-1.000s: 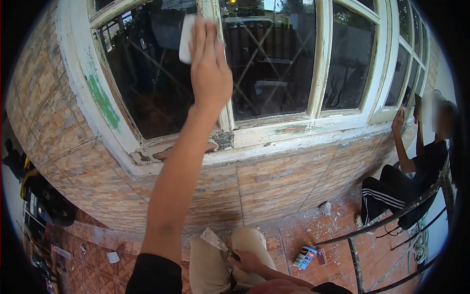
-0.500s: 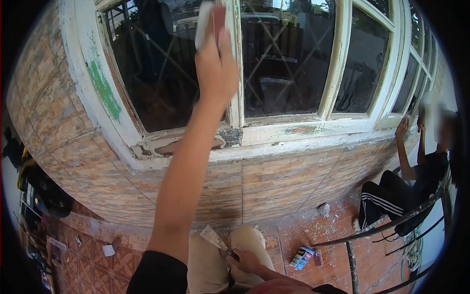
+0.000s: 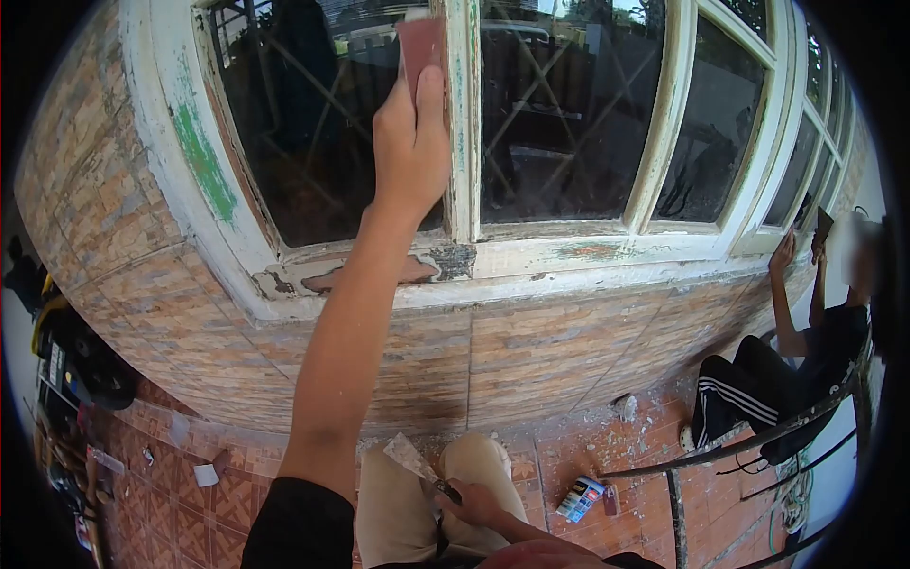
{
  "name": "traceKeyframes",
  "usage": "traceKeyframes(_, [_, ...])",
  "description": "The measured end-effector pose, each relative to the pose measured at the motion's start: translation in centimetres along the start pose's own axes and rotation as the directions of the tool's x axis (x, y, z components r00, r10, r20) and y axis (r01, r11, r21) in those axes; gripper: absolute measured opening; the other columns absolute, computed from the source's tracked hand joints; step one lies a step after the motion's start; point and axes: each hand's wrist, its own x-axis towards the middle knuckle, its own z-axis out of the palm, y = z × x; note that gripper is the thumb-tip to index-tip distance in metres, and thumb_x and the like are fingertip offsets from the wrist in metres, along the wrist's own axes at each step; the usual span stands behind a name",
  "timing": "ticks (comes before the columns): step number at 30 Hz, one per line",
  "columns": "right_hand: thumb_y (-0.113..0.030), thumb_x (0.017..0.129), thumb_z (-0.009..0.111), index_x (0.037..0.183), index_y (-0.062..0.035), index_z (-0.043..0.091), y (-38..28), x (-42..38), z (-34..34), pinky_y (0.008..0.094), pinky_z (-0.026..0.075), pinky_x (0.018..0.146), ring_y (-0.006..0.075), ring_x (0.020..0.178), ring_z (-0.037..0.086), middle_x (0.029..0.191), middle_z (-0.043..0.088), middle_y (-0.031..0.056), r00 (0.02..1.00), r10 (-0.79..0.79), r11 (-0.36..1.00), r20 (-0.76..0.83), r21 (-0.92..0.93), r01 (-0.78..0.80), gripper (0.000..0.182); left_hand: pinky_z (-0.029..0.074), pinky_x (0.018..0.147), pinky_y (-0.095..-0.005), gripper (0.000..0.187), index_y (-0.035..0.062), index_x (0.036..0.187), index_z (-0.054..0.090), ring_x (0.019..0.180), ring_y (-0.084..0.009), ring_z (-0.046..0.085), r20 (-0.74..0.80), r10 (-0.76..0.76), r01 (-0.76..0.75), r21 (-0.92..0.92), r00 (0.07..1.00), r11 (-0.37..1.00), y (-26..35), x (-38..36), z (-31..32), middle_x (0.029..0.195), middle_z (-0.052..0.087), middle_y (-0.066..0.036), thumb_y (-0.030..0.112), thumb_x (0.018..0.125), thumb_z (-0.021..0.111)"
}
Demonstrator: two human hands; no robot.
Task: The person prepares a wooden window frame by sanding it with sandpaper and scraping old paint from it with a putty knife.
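Raised against the window, my left hand pinches a folded piece of reddish sandpaper between thumb and fingers. The sandpaper lies at the upright bar of the white window frame, where paint is worn. Low down by my knees, my right hand is closed round the dark handle of a scraper. Its broad, paint-smeared blade points up and left over my lap. Green and bare-wood patches show on the frame, and a dark patch marks its lower rail.
A person in dark clothes sits at the right by the window, hands raised to it. A metal railing curves nearby. On the tiled floor lie a can, paint flakes and scraps. A motorbike stands at left.
My left hand has come slightly down and left with the sandpaper, whose red face now shows more. The right hand keeps its place. At right, a dark flat blade now shows in the other person's hand.
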Motion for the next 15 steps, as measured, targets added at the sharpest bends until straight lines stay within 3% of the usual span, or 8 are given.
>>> traceKeyframes(1, [-0.049, 0.090, 0.060, 0.108, -0.0086, 0.059, 0.0, 0.0, 0.0, 0.0492, 0.050, 0.063, 0.0399, 0.070, 0.065, 0.073, 0.065, 0.0185, 1.000, -0.003, 1.000, 0.001, -0.001, 0.003, 0.044, 0.040, 0.098, -0.0307, 0.049, -0.0033, 0.129, 0.055, 0.109, -0.0146, 0.056, 0.010, -0.057, 0.057, -0.073, 0.998, 0.996, -0.3, -0.9, -0.1, 0.117, 0.064, -0.011, 0.037, 0.106, 0.040])
traceKeyframes(6, [-0.052, 0.090, 0.059, 0.110, -0.0089, 0.059, 0.0, -0.2, 0.0, 0.0496, 0.050, 0.064, 0.0408, 0.070, 0.065, 0.074, 0.066, 0.0186, 1.000, 0.002, 1.000, 0.010, -0.020, -0.002, 0.047, 0.036, 0.104, -0.0301, 0.050, -0.0055, 0.137, 0.047, 0.120, -0.0178, 0.053, 0.032, -0.135, 0.135, -0.005, 0.990, 0.991, -2.6, -7.6, -0.2, 0.131, 0.058, -0.013, 0.033, 0.107, 0.036])
traceKeyframes(8, [-0.052, 0.090, 0.059, 0.111, -0.0086, 0.059, 0.3, -0.2, 0.2, 0.0499, 0.050, 0.065, 0.0411, 0.071, 0.065, 0.074, 0.066, 0.0188, 1.000, -0.001, 1.000, 0.018, -0.010, 0.001, 0.048, 0.032, 0.110, -0.0336, 0.047, 0.0003, 0.146, 0.037, 0.135, -0.0291, 0.045, 0.041, -0.058, 0.058, 0.002, 0.997, 0.998, -2.7, -7.5, 0.3, 0.144, 0.047, -0.020, 0.024, 0.106, 0.034])
traceKeyframes(10, [-0.053, 0.090, 0.059, 0.112, -0.0083, 0.059, 0.2, -0.3, 0.1, 0.0501, 0.050, 0.065, 0.0415, 0.071, 0.065, 0.075, 0.066, 0.0190, 1.000, -0.001, 1.000, 0.021, -0.002, 0.001, 0.049, 0.031, 0.112, -0.0356, 0.048, -0.0013, 0.148, 0.033, 0.138, -0.0315, 0.041, 0.036, 0.269, -0.269, 0.249, 0.962, 0.930, -2.1, -4.6, 0.9, 0.148, 0.041, -0.021, 0.022, 0.106, 0.034])
traceKeyframes(12, [-0.052, 0.090, 0.059, 0.112, -0.0074, 0.059, -0.4, -0.3, -0.4, 0.0498, 0.051, 0.065, 0.0419, 0.071, 0.065, 0.075, 0.066, 0.0195, 1.000, -0.022, 1.000, 0.011, -0.001, 0.022, 0.050, 0.032, 0.112, -0.0364, 0.046, -0.0011, 0.148, 0.034, 0.139, -0.0334, 0.039, -0.066, 0.349, -0.337, 0.145, 0.935, 0.930, -1.3, -0.7, 1.6, 0.149, 0.040, -0.022, 0.019, 0.106, 0.035])
traceKeyframes(13, [-0.052, 0.090, 0.059, 0.112, -0.0074, 0.059, -0.5, -0.4, -0.6, 0.0498, 0.051, 0.065, 0.0419, 0.071, 0.065, 0.075, 0.066, 0.0195, 1.000, -0.017, 1.000, 0.013, -0.002, 0.017, 0.050, 0.032, 0.112, -0.0364, 0.046, -0.0011, 0.148, 0.034, 0.139, -0.0334, 0.039, -0.067, 0.344, -0.332, 0.143, 0.937, 0.932, -0.6, 0.5, 1.5, 0.149, 0.040, -0.022, 0.019, 0.106, 0.035])
traceKeyframes(15, [-0.052, 0.091, 0.058, 0.113, -0.0070, 0.058, -0.7, -0.1, -0.9, 0.0491, 0.051, 0.065, 0.0418, 0.071, 0.065, 0.075, 0.066, 0.0196, 0.999, -0.012, 1.000, 0.034, 0.022, 0.012, 0.051, 0.035, 0.105, -0.0347, 0.053, 0.0026, 0.147, 0.037, 0.123, -0.0267, 0.054, -0.066, 0.064, -0.055, 0.131, 0.996, 0.990, 0.7, 2.3, 1.3, 0.134, 0.057, -0.017, 0.036, 0.106, 0.035])
